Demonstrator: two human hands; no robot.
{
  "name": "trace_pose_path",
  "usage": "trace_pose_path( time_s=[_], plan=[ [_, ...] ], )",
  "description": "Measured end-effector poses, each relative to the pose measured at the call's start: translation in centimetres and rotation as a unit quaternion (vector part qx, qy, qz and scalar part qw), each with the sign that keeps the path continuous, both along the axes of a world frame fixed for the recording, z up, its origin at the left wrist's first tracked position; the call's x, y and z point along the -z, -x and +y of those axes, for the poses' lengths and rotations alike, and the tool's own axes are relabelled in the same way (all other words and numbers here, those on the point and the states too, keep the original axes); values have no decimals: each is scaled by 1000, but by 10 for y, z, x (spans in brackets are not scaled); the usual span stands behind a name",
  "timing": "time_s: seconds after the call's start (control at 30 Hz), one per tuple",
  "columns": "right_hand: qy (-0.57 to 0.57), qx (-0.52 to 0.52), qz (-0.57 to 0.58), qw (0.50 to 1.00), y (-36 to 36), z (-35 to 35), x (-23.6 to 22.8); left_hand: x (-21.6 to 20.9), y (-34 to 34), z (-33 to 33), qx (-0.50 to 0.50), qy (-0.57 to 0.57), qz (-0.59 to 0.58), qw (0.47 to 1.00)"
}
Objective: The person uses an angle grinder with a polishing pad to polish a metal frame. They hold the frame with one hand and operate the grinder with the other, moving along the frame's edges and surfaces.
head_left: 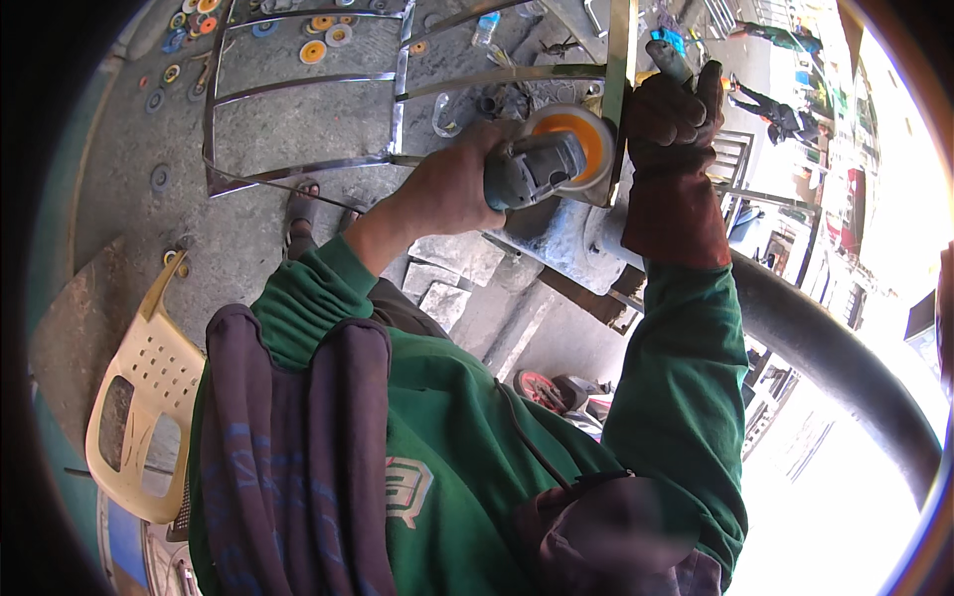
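My bare left hand [447, 189] is closed round the grey-green body of an angle grinder [532, 171]. Its disc [599, 149], orange in the middle with a pale rim, is right beside an upright flat metal bar [620, 74]; I cannot tell whether they touch. On the other side of that bar is my right hand [674, 114], in a worn reddish-brown work glove with its fingers curled. A grey rounded piece [671, 60] sticks up from the glove; what the fingers grip is not clear. Curved bars join the upright bar to a shiny metal frame [303, 89].
Several grinding discs [313, 52] lie on the concrete floor at the far left. A plastic bottle [486, 28] is beyond the frame. A cream plastic chair [149, 397] stands at left, near a sandalled foot [303, 204]. Other people [780, 119] are at the far right.
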State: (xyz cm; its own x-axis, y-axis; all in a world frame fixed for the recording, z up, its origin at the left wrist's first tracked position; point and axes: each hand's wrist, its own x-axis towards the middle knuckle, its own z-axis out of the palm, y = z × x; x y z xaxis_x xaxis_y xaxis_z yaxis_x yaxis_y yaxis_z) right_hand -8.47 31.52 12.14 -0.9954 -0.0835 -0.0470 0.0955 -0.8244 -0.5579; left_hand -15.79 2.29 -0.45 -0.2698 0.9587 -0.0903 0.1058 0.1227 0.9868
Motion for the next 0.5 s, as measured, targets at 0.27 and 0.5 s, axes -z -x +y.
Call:
trace_pose_path(
  time_s=[0.27, 0.5],
  plan=[
    [-1, -16, -2, 1000, 0, -1, -3, 31, -33, -29, -8, -15, -82, 996],
    [-11, -9, 6, 1000, -2, -3, -2, 54, -35, -34, -17, -9, -106, 994]
  ],
)
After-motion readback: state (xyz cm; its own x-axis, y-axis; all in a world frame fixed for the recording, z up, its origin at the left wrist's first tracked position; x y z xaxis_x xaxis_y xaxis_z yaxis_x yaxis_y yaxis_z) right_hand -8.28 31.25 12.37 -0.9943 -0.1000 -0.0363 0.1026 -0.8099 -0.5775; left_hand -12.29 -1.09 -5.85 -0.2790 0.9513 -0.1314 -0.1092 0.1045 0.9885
